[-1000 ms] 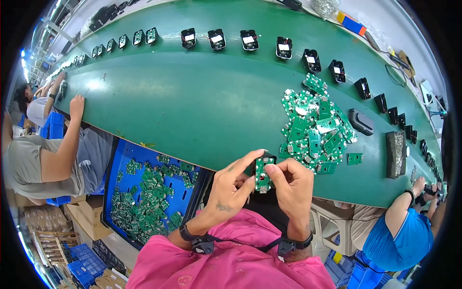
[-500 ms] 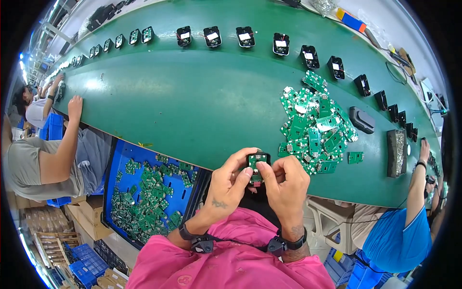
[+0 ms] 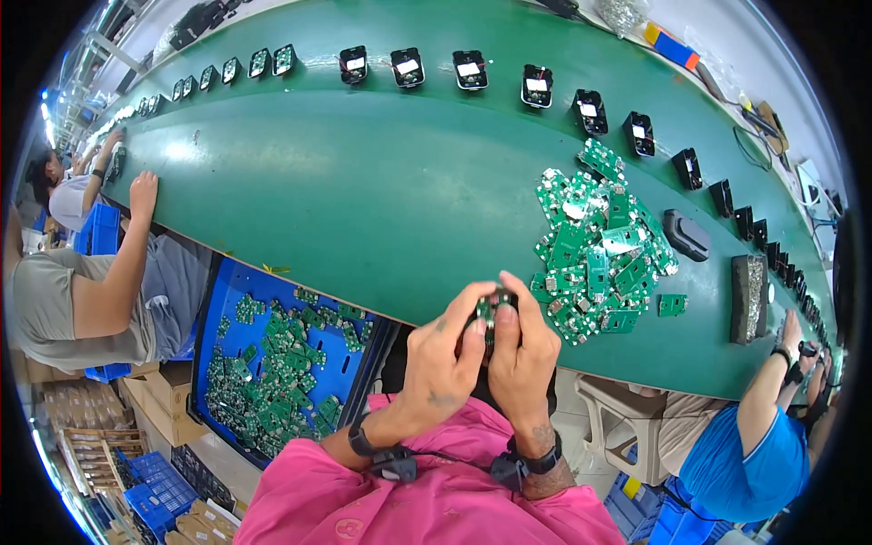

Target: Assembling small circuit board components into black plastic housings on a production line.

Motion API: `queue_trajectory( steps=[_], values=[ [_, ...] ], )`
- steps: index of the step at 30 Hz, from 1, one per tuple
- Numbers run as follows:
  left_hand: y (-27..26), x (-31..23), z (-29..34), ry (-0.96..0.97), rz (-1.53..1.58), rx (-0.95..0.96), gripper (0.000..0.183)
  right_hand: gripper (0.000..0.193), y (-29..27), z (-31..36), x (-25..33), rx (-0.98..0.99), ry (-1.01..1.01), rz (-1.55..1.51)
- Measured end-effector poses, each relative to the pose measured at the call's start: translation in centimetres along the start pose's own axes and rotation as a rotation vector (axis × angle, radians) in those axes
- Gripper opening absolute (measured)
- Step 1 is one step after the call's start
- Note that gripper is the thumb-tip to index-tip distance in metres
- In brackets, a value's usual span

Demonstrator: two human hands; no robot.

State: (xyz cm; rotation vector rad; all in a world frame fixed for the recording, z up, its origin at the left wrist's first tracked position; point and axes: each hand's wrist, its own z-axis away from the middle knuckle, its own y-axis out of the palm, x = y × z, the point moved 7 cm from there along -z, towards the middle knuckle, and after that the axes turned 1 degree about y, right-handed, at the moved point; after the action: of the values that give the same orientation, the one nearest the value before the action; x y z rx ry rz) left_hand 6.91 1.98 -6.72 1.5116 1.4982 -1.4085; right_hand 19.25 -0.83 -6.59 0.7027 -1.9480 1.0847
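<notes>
My left hand (image 3: 443,359) and my right hand (image 3: 524,356) are closed around a small black plastic case (image 3: 509,295) at the table's near edge. A green circuit board (image 3: 491,314) shows inside the case, between my thumbs. Both thumbs press down over the board, and my fingers wrap the case's sides and far end. Much of the case is covered by my fingers. Just to the right and beyond my hands lies a heap of loose green circuit boards (image 3: 595,263) on the green table (image 3: 363,191).
Open black cases (image 3: 536,85) stand in a long curved row at the back. A dark closed case (image 3: 686,235) and a foam block (image 3: 748,300) lie right of the heap. A blue tray (image 3: 213,313) of boards sits below left. Co-workers flank me, including a blue sleeve (image 3: 745,463).
My hands have closed in tighter around the case, which is tilted, and the red part at its near end is hidden. The right co-worker's hand has drawn nearer the table's edge.
</notes>
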Motion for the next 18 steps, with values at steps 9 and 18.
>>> queue_trajectory(
  steps=[9, 18],
  values=[
    [-4.3, 2.7, -5.5, -0.23, 0.152, 0.119, 0.035, 0.035, 2.8, -2.8, 2.3, 0.099, 0.149, 0.027],
    [-24.0, 15.1, -31.3, -0.172, -0.243, -0.356, 0.037, 0.02, 6.5, -1.0, 1.9, 0.106, -0.224, 0.334]
  ],
)
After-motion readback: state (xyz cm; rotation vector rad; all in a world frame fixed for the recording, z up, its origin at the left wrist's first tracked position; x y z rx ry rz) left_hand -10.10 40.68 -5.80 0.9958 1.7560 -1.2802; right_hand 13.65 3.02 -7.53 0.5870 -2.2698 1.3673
